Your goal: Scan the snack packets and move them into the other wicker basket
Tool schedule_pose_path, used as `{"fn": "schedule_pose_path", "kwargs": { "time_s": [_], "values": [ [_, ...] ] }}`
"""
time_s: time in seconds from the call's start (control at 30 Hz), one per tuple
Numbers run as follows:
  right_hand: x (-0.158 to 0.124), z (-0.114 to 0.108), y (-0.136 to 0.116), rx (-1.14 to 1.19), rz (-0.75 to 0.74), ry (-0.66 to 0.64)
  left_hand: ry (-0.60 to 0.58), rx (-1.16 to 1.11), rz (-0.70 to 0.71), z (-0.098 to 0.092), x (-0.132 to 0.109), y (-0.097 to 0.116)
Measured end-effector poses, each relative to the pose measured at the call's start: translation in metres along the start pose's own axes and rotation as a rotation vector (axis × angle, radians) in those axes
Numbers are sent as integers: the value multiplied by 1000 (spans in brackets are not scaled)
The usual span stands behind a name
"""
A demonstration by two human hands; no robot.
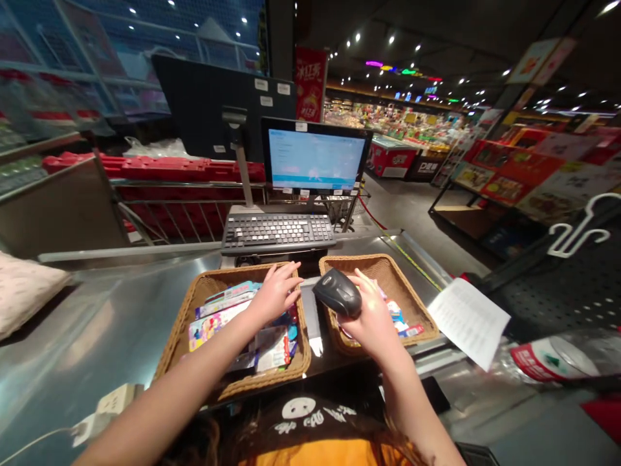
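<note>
My right hand point(367, 316) is wrapped round a black handheld scanner point(337, 292), held over the right wicker basket point(421, 301). Packets in red, white and blue lie in that basket, partly hidden by my hand. Over the back right rim of the left wicker basket point(177, 340) is my left hand point(281, 289), fingers spread and holding nothing. Flat colourful packages point(213, 327) fill this basket, some beneath my left forearm.
Behind the baskets stand a keyboard point(279, 230) and a lit monitor point(316, 158). A paper sheet point(469, 321) and a large plastic bottle point(550, 359) lie to the right. At the left are a socket block point(116, 399) and a pale cushion point(26, 291).
</note>
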State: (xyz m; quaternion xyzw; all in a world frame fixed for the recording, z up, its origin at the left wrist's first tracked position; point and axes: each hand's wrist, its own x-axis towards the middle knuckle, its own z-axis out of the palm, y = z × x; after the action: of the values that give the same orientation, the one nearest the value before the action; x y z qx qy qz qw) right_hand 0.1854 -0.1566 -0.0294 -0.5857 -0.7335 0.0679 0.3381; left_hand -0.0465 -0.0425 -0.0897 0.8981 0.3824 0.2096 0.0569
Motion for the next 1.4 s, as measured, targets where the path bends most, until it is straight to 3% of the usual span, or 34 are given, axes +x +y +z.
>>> {"fn": "schedule_pose_path", "kwargs": {
  "time_s": [0.2, 0.37, 0.57, 0.77, 1.03, 1.4],
  "values": [
    [-16, -34, 29, -85, 71, 234, -11, -23, 110, 17, 41, 38],
    [-27, -72, 52, -124, 121, 488, -134, -32, 136, 51, 86, 78],
    [-38, -98, 79, -150, 160, 544, -451, 71, 182, 118, 125, 118],
    [-44, -104, 105, -97, 201, 546, -422, 96, 310, 170, 142, 134],
    [-33, -105, 125, -40, 208, 541, -526, 151, 255, 195, 165, 138],
    [-20, -105, 137, -2, 181, 558, -536, 181, 154, 202, 157, 143]
  ]
}}
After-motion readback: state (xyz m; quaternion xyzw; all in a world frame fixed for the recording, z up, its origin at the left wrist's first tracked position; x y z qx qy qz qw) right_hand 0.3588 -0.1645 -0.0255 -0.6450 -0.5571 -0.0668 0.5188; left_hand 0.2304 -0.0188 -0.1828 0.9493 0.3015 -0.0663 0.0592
